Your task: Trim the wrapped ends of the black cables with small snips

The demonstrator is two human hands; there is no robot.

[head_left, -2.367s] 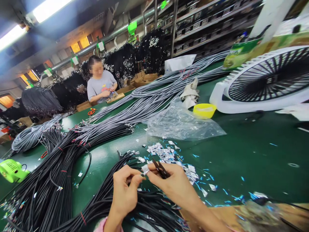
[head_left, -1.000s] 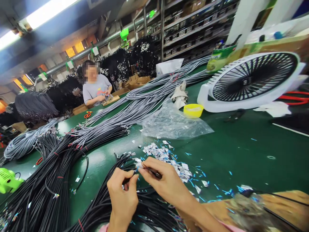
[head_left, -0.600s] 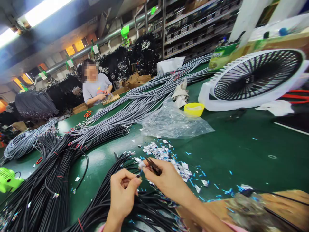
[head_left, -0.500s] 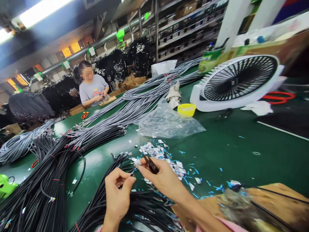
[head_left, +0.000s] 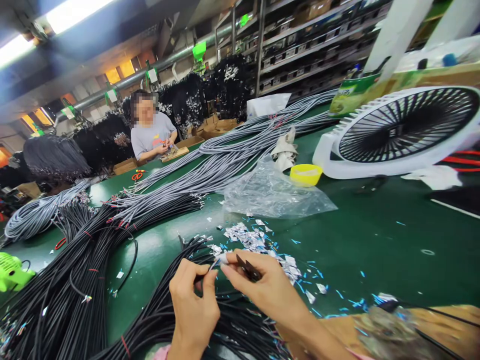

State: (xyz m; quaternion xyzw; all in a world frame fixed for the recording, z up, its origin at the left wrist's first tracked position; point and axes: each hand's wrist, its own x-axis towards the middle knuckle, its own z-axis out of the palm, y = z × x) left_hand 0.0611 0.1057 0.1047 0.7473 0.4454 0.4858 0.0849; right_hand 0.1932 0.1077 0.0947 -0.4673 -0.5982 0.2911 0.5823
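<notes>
Since a second ago, the dark tool (head_left: 249, 270) has tipped back in the right hand (head_left: 265, 287), its fingertips pinching a white wrap (head_left: 222, 258). Left hand (head_left: 195, 304) pinches a cable end (head_left: 213, 265) just beside it, above the tabletop (head_left: 378, 240), near foil scraps (head_left: 245, 238).

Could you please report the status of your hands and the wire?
Left hand pinching thin wire. Right hand holding dark tool, close to the wire's end. Pale scraps and black cables right nearby.
</notes>
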